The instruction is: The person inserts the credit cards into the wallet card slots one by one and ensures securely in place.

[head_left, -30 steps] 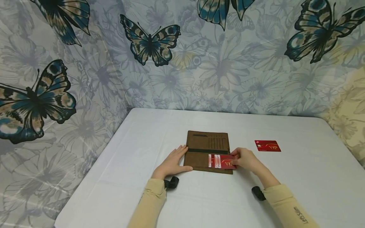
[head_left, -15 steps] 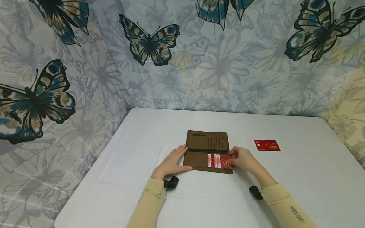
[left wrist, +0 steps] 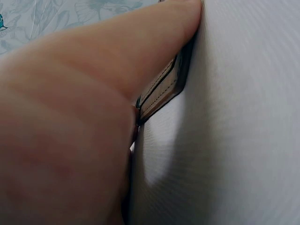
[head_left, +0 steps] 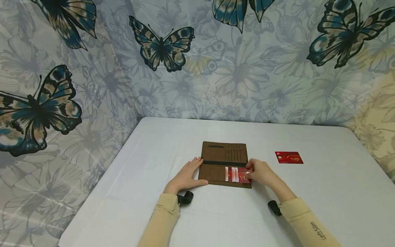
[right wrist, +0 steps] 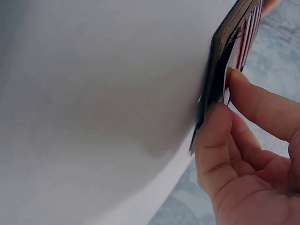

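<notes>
A brown wallet (head_left: pixel 213 174) lies unfolded on the white table, its upper half showing a row of card slots. Several red cards with white stripes sit overlapped in the slots of the lower half. My right hand (head_left: pixel 262 172) pinches the right end of the outermost red VIP card (head_left: pixel 242 177), most of which lies over the wallet. In the right wrist view, thumb and finger hold the card's edge at the wallet (right wrist: pixel 219 54). My left hand (head_left: pixel 186 176) rests at the wallet's left edge, fingers extended and thumb along the lower corner. The left wrist view shows its thumb against the wallet's side (left wrist: pixel 161 91).
Another red VIP card (head_left: pixel 289 157) lies flat on the table, right of the wallet. The white tabletop (head_left: pixel 154 144) ends at a wall (head_left: pixel 191 92) of butterfly-and-flower fabric. A black wrist camera (head_left: pixel 186 198) sits close above the table by my left sleeve.
My right hand has moved slightly left, sliding the pinched card further into the wallet; its right end no longer sticks out as far. The left hand and wallet have stayed put.
</notes>
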{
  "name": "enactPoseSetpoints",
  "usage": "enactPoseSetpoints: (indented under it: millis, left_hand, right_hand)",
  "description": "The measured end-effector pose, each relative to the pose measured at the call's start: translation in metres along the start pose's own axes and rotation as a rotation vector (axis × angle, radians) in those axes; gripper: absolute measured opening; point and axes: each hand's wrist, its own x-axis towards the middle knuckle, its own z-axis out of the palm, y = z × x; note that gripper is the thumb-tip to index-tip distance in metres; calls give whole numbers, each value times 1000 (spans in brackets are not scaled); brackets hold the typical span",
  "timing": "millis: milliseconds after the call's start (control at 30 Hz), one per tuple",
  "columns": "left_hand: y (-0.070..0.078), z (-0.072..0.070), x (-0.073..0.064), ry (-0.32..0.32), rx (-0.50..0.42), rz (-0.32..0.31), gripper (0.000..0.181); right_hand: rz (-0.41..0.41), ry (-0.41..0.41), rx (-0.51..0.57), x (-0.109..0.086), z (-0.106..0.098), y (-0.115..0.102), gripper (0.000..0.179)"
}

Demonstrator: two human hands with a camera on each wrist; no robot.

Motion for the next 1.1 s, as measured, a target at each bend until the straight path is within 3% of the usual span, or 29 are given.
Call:
enactPoseSetpoints:
  millis: [533,1100]
  left_hand:
    - [1,0,-1,-3,22,-11,91]
    - [1,-1,0,-6,25,-8,92]
  right_hand:
    - [-16,-6,-33,2,2,-4,26]
    - [24,-5,-70,3,7,-16,26]
